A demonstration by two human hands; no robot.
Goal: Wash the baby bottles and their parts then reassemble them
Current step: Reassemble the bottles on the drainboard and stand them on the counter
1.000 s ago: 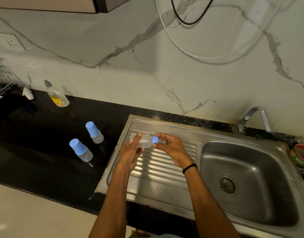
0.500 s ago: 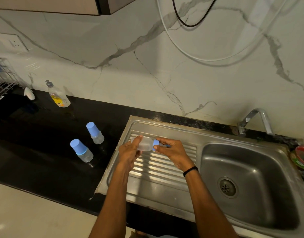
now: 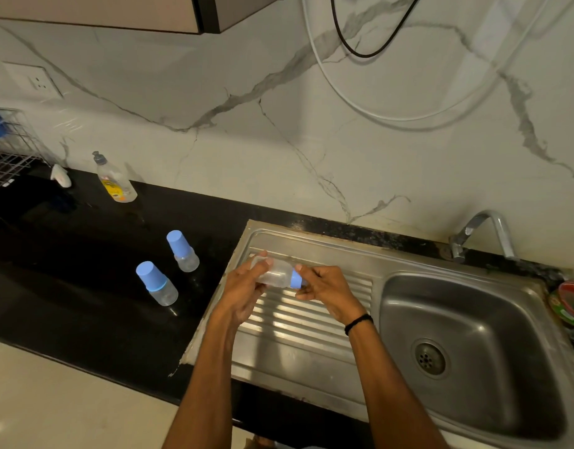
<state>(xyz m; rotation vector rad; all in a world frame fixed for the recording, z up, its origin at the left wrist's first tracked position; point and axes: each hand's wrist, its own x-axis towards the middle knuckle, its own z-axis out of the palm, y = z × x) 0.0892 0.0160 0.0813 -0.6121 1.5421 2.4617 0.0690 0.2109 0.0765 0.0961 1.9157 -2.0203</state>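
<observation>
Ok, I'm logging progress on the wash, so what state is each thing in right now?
Held bottle: sideways above the drainboard, blue ring on, no cap.
Left hand: grips the bottle's body.
Right hand: fingers pinch the ring end.
Near counter bottle: upright, blue cap on.
Far counter bottle: upright, blue cap on.
Tap: no water running.
Sink basin: no standing water.
Soap bottle: upright.

Far left of the sink (image 3: 311,345), the rack (image 3: 7,157) runs off the edge; just right of it a red dish (image 3: 572,303) is half cut off. Over it, the right hand (image 3: 327,291) hides the tip of the bottle (image 3: 275,273).
</observation>
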